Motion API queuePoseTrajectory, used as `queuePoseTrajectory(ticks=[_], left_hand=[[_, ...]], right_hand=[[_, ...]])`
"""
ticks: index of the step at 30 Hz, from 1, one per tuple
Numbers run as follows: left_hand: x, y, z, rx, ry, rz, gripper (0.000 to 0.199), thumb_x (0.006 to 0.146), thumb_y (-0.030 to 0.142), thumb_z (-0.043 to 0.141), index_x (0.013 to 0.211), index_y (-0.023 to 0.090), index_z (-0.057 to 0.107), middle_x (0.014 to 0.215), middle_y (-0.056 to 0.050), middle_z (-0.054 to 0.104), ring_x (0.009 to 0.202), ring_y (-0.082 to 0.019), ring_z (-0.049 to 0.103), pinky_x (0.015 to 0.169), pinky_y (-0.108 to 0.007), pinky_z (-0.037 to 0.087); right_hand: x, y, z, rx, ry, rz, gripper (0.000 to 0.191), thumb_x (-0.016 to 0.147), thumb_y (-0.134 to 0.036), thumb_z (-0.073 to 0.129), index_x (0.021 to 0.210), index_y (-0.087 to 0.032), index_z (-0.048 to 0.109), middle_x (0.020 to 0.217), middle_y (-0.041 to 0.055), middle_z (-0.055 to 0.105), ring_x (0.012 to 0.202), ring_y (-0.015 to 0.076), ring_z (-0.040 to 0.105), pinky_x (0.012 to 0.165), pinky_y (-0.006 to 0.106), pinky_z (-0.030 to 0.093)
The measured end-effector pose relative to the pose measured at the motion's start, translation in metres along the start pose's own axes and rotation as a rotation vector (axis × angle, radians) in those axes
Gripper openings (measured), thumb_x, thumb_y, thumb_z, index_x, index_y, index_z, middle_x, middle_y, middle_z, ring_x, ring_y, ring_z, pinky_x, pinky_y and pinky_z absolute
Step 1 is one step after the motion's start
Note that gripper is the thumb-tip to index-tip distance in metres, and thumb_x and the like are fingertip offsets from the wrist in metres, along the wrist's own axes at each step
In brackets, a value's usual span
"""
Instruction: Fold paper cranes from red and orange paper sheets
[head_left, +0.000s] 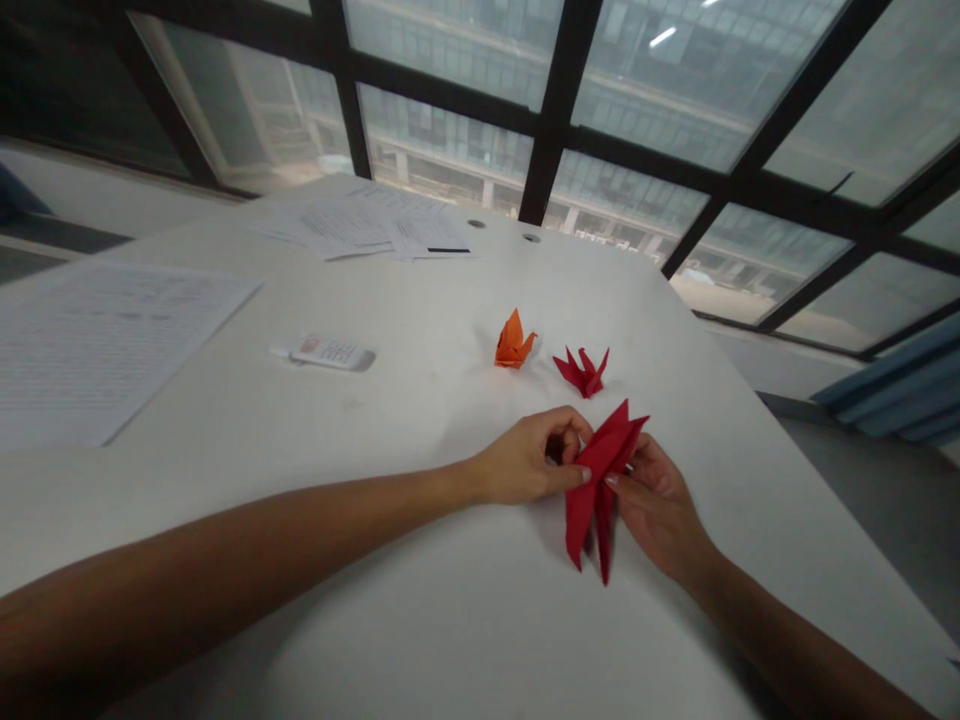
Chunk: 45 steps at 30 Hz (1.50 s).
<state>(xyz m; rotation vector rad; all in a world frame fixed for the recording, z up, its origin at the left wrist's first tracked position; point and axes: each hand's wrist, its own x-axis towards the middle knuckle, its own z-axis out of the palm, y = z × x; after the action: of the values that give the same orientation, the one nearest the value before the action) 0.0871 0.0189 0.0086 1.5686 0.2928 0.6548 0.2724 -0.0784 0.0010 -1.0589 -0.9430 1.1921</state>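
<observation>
A large folded red paper (608, 449) is held between both hands above the white table (450, 620), with two points upward and two long points hanging down. My left hand (534, 456) pinches its left side between thumb and fingers. On the right side, my right hand (661, 505) grips it, the thumb near the middle of the folds. Just beyond the hands lies a small folded red paper piece (585, 374) with several pointed tips. To its left stands a small folded orange paper piece (513, 343).
A white packet with print (332, 352) lies left of centre. Printed sheets (112, 345) cover the table's left side, and more papers (360, 222) lie at the back. Dark-framed windows rise behind the table. A blue curtain (900, 385) hangs at the right.
</observation>
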Motion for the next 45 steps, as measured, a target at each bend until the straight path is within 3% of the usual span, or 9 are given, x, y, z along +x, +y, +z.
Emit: queuePoseTrajectory(ticks=[5, 12, 18, 22, 27, 33, 40, 45], left_hand=[[0.002, -0.001, 0.0, -0.125, 0.069, -0.099, 0.03, 0.078, 0.028, 0.082, 0.094, 0.017, 0.059, 0.076, 0.006, 0.045, 0.062, -0.006, 0.042, 0.057, -0.022, 0.032], [0.007, -0.005, -0.002, -0.292, 0.053, -0.121, 0.033, 0.074, 0.028, 0.087, 0.088, 0.014, 0.062, 0.076, 0.001, 0.061, 0.067, -0.008, 0.051, 0.064, -0.023, 0.038], [0.012, -0.009, -0.012, -0.396, 0.065, -0.123, 0.032, 0.074, 0.028, 0.088, 0.092, 0.013, 0.065, 0.086, -0.002, 0.068, 0.079, -0.012, 0.062, 0.079, -0.027, 0.047], [0.011, -0.011, -0.015, -0.494, 0.046, -0.12, 0.033, 0.069, 0.024, 0.088, 0.076, 0.015, 0.057, 0.087, -0.004, 0.067, 0.086, -0.017, 0.067, 0.077, -0.028, 0.051], [0.01, -0.015, -0.016, -0.514, 0.024, -0.095, 0.035, 0.07, 0.021, 0.086, 0.069, 0.015, 0.051, 0.092, -0.006, 0.068, 0.085, -0.016, 0.067, 0.071, -0.025, 0.052], [0.01, -0.016, -0.018, -0.49, -0.033, -0.078, 0.034, 0.07, 0.023, 0.086, 0.067, 0.013, 0.054, 0.098, -0.01, 0.071, 0.081, -0.016, 0.068, 0.072, -0.027, 0.054], [0.009, -0.024, -0.016, -0.488, -0.044, -0.036, 0.033, 0.072, 0.023, 0.086, 0.07, 0.014, 0.055, 0.099, -0.01, 0.071, 0.086, -0.019, 0.071, 0.078, -0.031, 0.055], [0.009, -0.026, -0.014, -0.48, -0.023, -0.042, 0.031, 0.07, 0.024, 0.085, 0.071, 0.014, 0.055, 0.096, -0.009, 0.07, 0.081, -0.018, 0.07, 0.075, -0.03, 0.054]], right_hand=[[0.001, -0.002, 0.0, 0.069, 0.016, 0.076, 0.043, 0.069, -0.02, 0.085, 0.106, -0.029, 0.065, 0.1, 0.0003, 0.072, 0.088, 0.0209, 0.068, 0.084, 0.038, 0.056], [-0.001, -0.005, 0.0, 0.087, -0.055, 0.148, 0.044, 0.062, -0.025, 0.086, 0.104, -0.026, 0.071, 0.1, 0.0047, 0.076, 0.09, 0.0269, 0.069, 0.086, 0.045, 0.056], [0.003, -0.009, -0.001, 0.149, -0.173, 0.154, 0.028, 0.087, -0.046, 0.067, 0.104, -0.025, 0.074, 0.104, 0.0083, 0.073, 0.09, 0.0265, 0.066, 0.083, 0.044, 0.056], [0.001, -0.005, -0.004, 0.088, -0.241, 0.132, 0.026, 0.087, -0.047, 0.071, 0.103, -0.027, 0.075, 0.099, 0.0058, 0.071, 0.092, 0.0229, 0.065, 0.082, 0.036, 0.053], [-0.013, 0.005, -0.005, -0.185, -0.243, 0.001, 0.024, 0.091, -0.043, 0.073, 0.111, -0.03, 0.072, 0.097, 0.0027, 0.07, 0.086, 0.0188, 0.064, 0.078, 0.032, 0.052], [-0.024, 0.002, 0.005, -0.713, -0.132, -0.384, 0.031, 0.091, -0.03, 0.074, 0.12, -0.032, 0.063, 0.106, 0.0034, 0.066, 0.098, 0.021, 0.063, 0.088, 0.036, 0.052], [-0.024, -0.007, 0.01, -1.017, -0.108, -0.715, 0.023, 0.091, -0.023, 0.072, 0.112, -0.025, 0.064, 0.098, 0.0069, 0.067, 0.094, 0.0243, 0.062, 0.082, 0.043, 0.051], [-0.026, -0.008, 0.014, -1.138, -0.095, -0.917, 0.019, 0.088, -0.007, 0.068, 0.096, -0.024, 0.062, 0.088, 0.002, 0.069, 0.084, 0.0204, 0.062, 0.093, 0.051, 0.044]])
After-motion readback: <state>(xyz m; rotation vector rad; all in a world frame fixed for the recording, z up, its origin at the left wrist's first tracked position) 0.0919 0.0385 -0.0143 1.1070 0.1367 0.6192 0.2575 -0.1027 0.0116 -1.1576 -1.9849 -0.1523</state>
